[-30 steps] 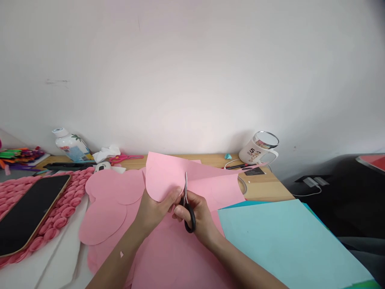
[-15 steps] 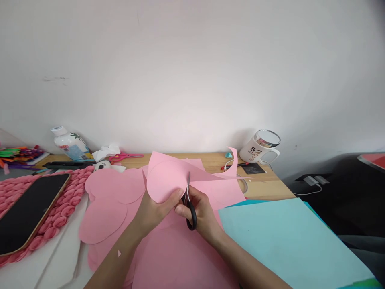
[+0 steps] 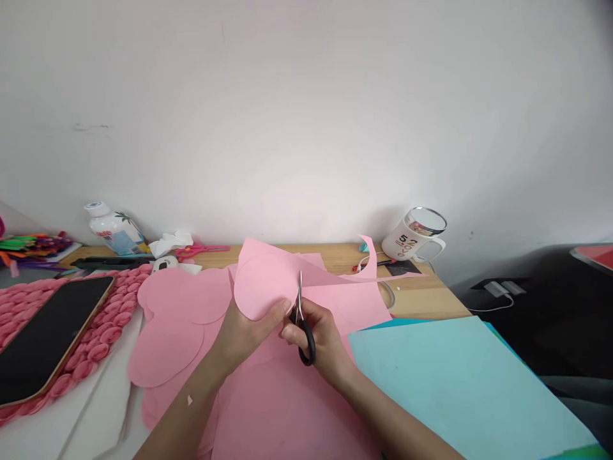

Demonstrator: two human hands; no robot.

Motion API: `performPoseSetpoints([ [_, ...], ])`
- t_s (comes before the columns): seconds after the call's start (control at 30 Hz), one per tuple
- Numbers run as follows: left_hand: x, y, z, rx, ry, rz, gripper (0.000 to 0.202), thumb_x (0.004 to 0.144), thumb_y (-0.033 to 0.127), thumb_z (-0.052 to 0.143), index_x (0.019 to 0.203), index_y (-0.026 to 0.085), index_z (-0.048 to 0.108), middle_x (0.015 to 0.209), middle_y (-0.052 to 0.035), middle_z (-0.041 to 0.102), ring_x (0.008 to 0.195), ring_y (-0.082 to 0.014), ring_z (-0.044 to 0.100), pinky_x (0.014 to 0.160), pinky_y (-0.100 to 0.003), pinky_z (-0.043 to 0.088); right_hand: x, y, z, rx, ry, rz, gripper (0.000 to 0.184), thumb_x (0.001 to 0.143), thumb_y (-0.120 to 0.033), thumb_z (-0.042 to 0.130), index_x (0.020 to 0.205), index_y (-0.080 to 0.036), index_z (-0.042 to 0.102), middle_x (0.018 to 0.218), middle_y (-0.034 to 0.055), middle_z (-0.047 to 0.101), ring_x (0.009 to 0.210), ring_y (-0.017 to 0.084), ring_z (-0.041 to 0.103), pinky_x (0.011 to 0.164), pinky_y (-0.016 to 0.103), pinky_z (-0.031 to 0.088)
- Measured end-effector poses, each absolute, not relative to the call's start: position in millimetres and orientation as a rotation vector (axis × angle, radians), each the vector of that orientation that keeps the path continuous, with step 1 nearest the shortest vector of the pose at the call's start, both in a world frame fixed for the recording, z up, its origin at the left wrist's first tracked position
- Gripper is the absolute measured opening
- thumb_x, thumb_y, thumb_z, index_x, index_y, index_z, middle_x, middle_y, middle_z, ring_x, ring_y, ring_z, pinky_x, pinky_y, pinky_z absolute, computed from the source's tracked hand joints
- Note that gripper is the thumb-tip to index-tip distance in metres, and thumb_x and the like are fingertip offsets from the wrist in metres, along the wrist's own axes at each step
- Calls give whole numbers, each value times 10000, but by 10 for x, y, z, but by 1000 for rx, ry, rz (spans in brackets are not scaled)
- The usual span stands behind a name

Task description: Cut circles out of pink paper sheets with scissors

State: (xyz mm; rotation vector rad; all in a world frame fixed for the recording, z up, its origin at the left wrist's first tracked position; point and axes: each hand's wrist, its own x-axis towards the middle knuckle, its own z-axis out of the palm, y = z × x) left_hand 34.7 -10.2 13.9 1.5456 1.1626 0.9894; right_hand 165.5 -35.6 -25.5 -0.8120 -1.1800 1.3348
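My left hand (image 3: 246, 335) grips a sheet of pink paper (image 3: 263, 281), thumb on its face near the lower edge. The paper has a rounded outline, and a long cut strip trails off it to the right. Scissors (image 3: 306, 342) with black handles sit in my right hand (image 3: 318, 335), their silver blades upright against the right edge of the rounded part. The two hands are close together. Beneath them lie more pink sheets (image 3: 287, 409), and several round pink cutouts (image 3: 167, 351) overlap to the left.
Light blue sheets (image 3: 460, 383) lie at right. Behind stand a white mug (image 3: 407, 243) and a white bottle (image 3: 115, 230), with pink scissors (image 3: 204, 250) between them. A phone (image 3: 48, 338) rests on a pink braided mat (image 3: 110, 313) at left. A wall (image 3: 306, 128) bounds the table.
The cut strip reaches further right, and the rounded piece has turned slightly. Both hands keep nearly the same place; the view has shifted a little.
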Motion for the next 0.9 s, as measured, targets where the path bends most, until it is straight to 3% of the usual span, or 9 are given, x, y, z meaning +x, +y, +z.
performPoseSetpoints([
  [0.27, 352, -96, 160, 1570, 1124, 1018, 188, 746, 295, 587, 589, 206, 534, 476, 30, 528, 460, -136, 527, 424, -234, 435, 1663, -356, -264, -876, -1151, 1353, 269, 663, -376, 713, 674, -190, 519, 540, -48, 481, 500, 103, 392, 496, 242, 346],
  [0.5, 349, -97, 161, 1583, 1140, 1038, 214, 733, 299, 580, 550, 211, 510, 426, 43, 496, 404, -123, 481, 405, -233, 421, 1670, -359, -293, -886, -1156, 1358, 263, 679, -372, 703, 661, -188, 515, 524, -51, 475, 485, 101, 403, 489, 241, 342],
  [0.7, 326, -66, 45, 1565, 1224, 1078, 416, 756, 373, 555, 413, 200, 393, 374, 41, 393, 372, -92, 382, 375, -226, 334, 1661, -365, -296, -904, -1191, 1333, 275, 713, -389, 672, 632, -185, 505, 493, -44, 475, 475, 106, 401, 475, 242, 326],
  [0.9, 401, -105, 66, 1578, 1212, 1070, 346, 752, 392, 563, 473, 203, 486, 424, 21, 508, 409, -124, 492, 408, -234, 431, 1618, -379, -271, -881, -1155, 1357, 334, 680, -442, 695, 618, -194, 479, 485, -50, 458, 462, 106, 398, 475, 250, 343],
])
